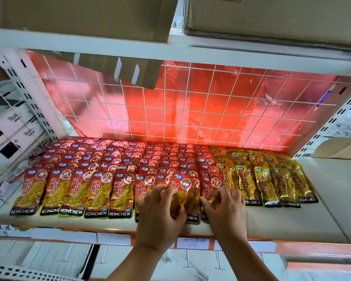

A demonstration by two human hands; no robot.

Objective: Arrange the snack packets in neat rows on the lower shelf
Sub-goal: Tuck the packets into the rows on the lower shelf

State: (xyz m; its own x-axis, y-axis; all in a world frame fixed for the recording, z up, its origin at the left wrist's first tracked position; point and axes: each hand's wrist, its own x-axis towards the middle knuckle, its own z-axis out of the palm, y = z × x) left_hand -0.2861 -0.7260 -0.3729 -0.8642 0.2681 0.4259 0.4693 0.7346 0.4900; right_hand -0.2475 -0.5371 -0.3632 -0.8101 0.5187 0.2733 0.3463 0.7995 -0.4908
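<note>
The left hand (158,211) is gripping a tilted red packet (183,185) in the front row on the lower shelf (322,220). The right hand (225,211) is pinching the neighbouring red packet (212,184), with yellow packets (265,185) lying just beside it.

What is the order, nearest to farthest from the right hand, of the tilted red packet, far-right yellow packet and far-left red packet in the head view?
1. Tilted red packet, just left of the right hand, in the left hand's grip.
2. Far-right yellow packet, front row's right end.
3. Far-left red packet, front row's left end.
</note>
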